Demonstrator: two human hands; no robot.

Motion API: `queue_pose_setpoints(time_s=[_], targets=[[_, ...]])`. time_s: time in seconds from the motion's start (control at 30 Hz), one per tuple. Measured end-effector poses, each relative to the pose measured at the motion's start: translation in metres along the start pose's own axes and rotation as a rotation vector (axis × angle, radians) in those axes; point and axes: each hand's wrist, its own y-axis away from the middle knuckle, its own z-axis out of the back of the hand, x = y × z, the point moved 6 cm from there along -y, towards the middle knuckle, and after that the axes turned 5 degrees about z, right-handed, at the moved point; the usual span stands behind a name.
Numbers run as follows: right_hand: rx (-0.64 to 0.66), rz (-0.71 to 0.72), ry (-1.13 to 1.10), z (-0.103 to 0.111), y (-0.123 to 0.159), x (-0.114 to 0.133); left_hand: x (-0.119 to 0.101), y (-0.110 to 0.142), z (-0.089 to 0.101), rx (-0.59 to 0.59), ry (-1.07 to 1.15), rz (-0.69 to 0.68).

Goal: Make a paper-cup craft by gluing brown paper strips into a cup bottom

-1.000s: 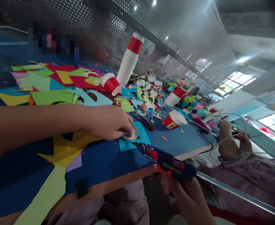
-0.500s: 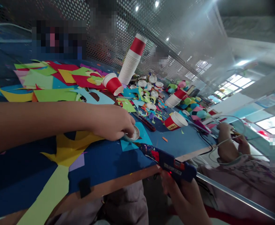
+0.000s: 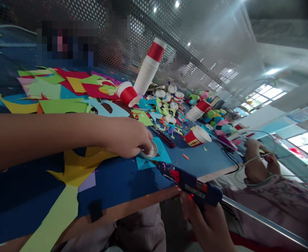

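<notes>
My left hand [image 3: 127,137] reaches in from the left, fingers curled down onto a small round white cup bottom [image 3: 150,153] lying on a light blue paper piece [image 3: 156,155]. My right hand [image 3: 205,218] is below the table edge, wrapped round the grip of a blue glue gun [image 3: 193,183]. The gun's nozzle points up and left, close to the round piece.
The blue table [image 3: 122,178] carries coloured paper scraps [image 3: 64,94], a tall stack of red and white paper cups [image 3: 150,68], tipped cups [image 3: 126,93] [image 3: 197,136] and several round cut-outs. Another person's hands [image 3: 256,157] work at the right. A perforated metal screen [image 3: 196,42] stands behind.
Almost nothing differs; the view has shifted slightly and the glue gun has edged a little lower and left. My left hand stays on the round piece.
</notes>
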Motion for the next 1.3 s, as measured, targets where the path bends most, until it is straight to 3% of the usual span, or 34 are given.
queue_pose_setpoints(time_s=[0.43, 0.87, 1.3], targets=[[-0.021, -0.119, 0.022, 0.001, 0.000, 0.008, 0.000, 0.000, 0.001, 0.015, 0.024, 0.010], [-0.022, -0.097, 0.008, 0.002, -0.003, 0.010, 0.001, 0.000, 0.001, 0.010, 0.035, -0.008], [-0.014, -0.165, 0.011, 0.003, -0.003, 0.008, 0.000, 0.000, 0.001, -0.003, 0.034, -0.025]])
